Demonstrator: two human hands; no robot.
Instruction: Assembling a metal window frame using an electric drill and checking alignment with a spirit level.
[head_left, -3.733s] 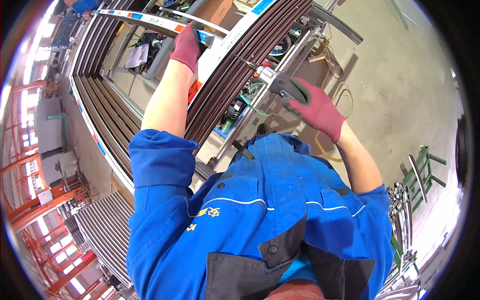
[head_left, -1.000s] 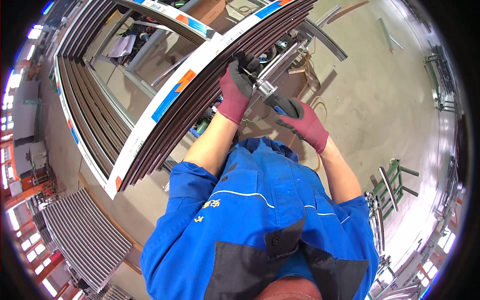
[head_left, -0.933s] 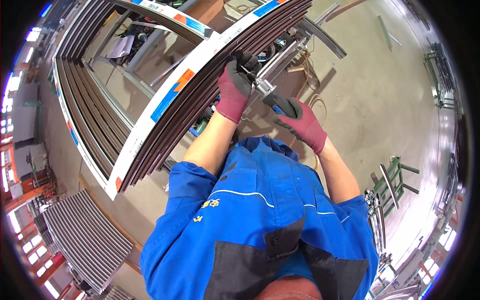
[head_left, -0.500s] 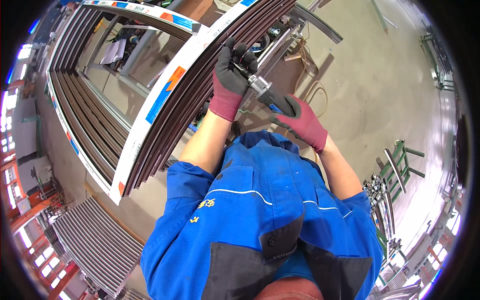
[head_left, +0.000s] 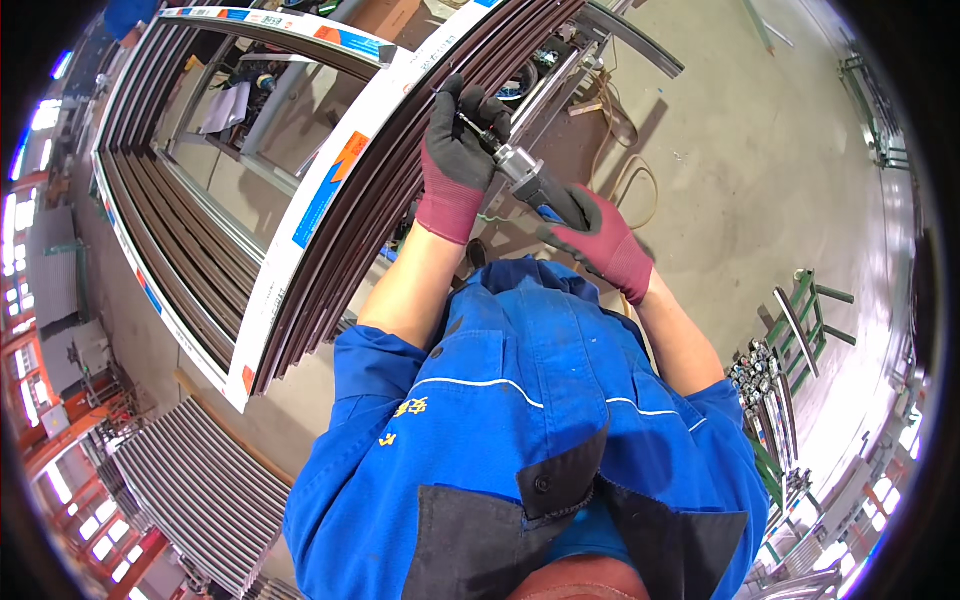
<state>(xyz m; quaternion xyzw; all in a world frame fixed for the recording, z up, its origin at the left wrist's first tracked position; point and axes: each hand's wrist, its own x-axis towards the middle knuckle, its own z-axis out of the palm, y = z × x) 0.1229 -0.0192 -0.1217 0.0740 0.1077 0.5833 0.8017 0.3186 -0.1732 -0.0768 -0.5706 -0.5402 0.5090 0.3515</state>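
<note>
My right hand [head_left: 602,240], in a maroon and black glove, is closed around the dark body of a power drill [head_left: 522,172] with a silver front end. From the drill a thin bit [head_left: 474,124] points up and left, across the palm side of my left hand [head_left: 458,150]. That hand wears a matching glove, its fingers curled beside the bit. Something small may be pinched at its fingertips, but I cannot make it out. Just left of it runs a stack of long dark brown frame profiles [head_left: 385,185] with a white, labelled top face [head_left: 300,260].
More profiles form a large frame [head_left: 190,240] at the left. A bundle of ribbed profiles [head_left: 205,490] lies lower left, and a green rack [head_left: 805,320] stands at the right. A cable [head_left: 640,180] lies on the floor. A person in blue [head_left: 128,18] shows at the upper left.
The drill stays in my right hand, and more of its bit shows beside my left fingers. A person in blue has come into sight at the upper left.
</note>
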